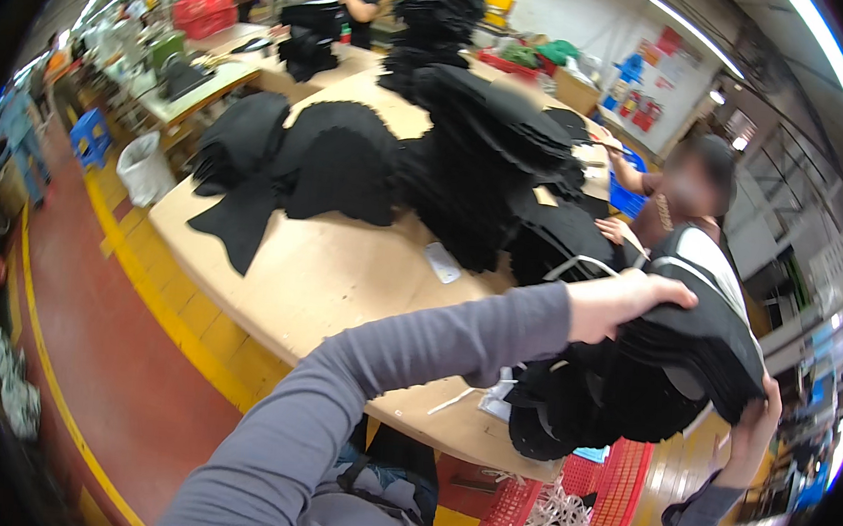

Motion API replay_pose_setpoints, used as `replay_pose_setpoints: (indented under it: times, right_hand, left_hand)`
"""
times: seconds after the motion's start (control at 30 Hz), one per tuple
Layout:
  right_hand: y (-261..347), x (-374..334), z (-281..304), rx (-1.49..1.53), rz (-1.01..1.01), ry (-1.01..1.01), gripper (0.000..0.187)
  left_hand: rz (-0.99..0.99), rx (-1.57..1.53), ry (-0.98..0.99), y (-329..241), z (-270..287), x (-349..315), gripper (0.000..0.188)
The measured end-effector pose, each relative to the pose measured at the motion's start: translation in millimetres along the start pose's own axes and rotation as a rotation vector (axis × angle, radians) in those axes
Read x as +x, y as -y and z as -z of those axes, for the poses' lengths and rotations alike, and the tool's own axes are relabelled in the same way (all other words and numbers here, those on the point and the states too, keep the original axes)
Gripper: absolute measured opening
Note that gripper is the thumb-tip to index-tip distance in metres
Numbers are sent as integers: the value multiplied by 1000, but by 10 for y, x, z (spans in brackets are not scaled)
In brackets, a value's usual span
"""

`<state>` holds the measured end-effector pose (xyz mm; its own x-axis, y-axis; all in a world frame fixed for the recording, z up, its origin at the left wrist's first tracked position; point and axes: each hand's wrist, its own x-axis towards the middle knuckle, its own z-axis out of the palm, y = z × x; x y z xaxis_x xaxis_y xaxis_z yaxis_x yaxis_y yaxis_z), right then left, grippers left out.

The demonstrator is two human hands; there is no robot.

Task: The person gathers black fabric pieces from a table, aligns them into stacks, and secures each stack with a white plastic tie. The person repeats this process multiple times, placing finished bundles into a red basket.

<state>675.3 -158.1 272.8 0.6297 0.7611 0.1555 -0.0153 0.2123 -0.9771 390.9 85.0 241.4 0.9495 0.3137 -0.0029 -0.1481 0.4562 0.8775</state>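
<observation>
A thick stack of black fabric pieces [700, 331] is held up between my two hands at the right end of the table. My left hand [629, 302] grips its left side, thumb lying along the top. At its lower right corner, my right hand [757, 423] is closed round the edge, its fingers partly hidden. A white strip [711, 252] lies over the far part of this stack, and a pale cord [583, 263] loops out near my left wrist. Below it, more black fabric pieces [553, 414] rest on the table edge.
The tan table [304, 269] carries several black fabric piles [467, 168]. Across it, a co-worker [686, 189] reaches toward the fabric. Under the right end stands a red basket [620, 502] with white ties [560, 522]. A white phone-like object [443, 263] lies mid-table.
</observation>
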Motion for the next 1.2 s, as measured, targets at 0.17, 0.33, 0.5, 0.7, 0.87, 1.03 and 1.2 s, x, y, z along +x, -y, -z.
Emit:
replay_pose_setpoints:
  times: [0.17,0.33,0.5,0.7,0.87,1.03,1.2]
  right_hand:
    - [-218,146,378,4,0,-62,49]
    - [97,-148,-494,-166,126,52,44]
    - [96,-512,-1328,-508,307,237,41]
    - [-433,-943,-2096,-879,612,719,37]
    - [-1123,-1045,-2550,-810,798,1075,35]
    - [-1922,-1085,-2972,-619,598,1056,34]
    - [-2964,-1260,-3900,-212,-242,1089,28]
  left_hand:
    - [-12,103,-111,101,71,33,76]
    - [-55,-63,167,129,276,-17,94]
    - [-76,27,8,214,261,31,88]
    - [-60,-19,-49,268,483,-114,79]
    - [-111,-40,-81,802,1294,-1244,37]
    - [42,-113,-754,1782,2217,-2688,44]
    - [-65,-224,-1271,2066,2764,-3996,30]
